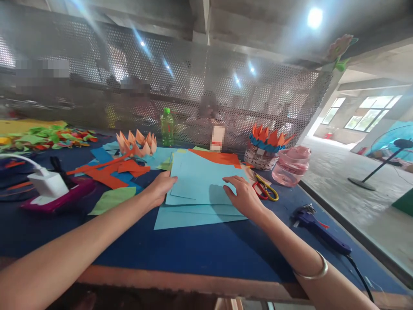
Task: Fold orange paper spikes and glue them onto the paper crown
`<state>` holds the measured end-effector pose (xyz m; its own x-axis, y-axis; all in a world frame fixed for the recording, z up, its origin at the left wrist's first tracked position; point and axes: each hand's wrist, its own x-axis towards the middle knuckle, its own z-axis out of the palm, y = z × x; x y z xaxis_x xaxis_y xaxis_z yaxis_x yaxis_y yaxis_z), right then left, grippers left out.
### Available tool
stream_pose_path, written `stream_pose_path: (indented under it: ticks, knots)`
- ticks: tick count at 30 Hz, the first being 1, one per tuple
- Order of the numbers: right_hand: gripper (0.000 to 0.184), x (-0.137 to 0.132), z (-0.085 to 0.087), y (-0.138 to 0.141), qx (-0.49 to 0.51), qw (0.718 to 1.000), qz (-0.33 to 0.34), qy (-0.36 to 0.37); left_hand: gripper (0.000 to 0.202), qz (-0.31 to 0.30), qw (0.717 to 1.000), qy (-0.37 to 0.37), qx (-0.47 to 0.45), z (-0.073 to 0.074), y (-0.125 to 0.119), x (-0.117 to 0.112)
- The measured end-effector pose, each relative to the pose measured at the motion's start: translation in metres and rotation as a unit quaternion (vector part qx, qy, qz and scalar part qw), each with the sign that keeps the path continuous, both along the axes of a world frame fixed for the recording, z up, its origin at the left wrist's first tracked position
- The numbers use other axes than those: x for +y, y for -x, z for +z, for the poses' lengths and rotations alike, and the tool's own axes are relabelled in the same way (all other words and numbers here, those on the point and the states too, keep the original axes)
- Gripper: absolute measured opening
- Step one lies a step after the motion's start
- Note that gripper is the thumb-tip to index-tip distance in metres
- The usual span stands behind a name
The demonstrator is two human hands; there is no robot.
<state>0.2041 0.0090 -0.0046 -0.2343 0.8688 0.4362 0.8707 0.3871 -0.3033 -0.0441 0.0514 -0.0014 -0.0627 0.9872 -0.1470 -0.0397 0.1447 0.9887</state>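
Several sheets of light blue paper (196, 176) lie stacked in front of me, the lower ones sticking out toward me. At the stack's left edge, my left hand (164, 187) pinches the upper paper, thumb on top and the other fingers mostly hidden. My right hand (241, 193) hovers over or rests lightly on the right side of the sheets, its fingers apart and holding nothing; whether it touches cannot be made out. Orange paper (222, 158) shows beyond the blue stack. Just right of my right hand lie scissors (265, 189) with red and yellow handles.
A glue gun (322, 230) and a pink water jar (290, 167) stand on the right of the blue table (180, 254). Folded-paper pieces (137, 144), orange scraps (109, 174), a green bottle (167, 127) and a purple power strip (58, 200) are left. A perforated metal screen (190, 82) rises behind.
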Motion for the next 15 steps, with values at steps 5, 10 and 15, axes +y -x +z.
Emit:
stream_pose_path:
  ticks: [5,10,15]
  knots:
    - [0.028,-0.006,-0.007,0.007,-0.007,0.999,0.04,-0.028,0.025,-0.058,0.998,0.022,-0.017,0.001,-0.004,-0.006]
    - [0.041,-0.014,-0.007,0.014,-0.007,0.997,0.08,-0.012,0.025,-0.066,0.997,0.038,-0.027,0.005,-0.002,-0.008]
    - [0.056,-0.014,-0.01,0.014,-0.026,0.992,0.117,0.028,0.016,-0.078,0.996,0.032,-0.038,0.008,-0.001,-0.01]
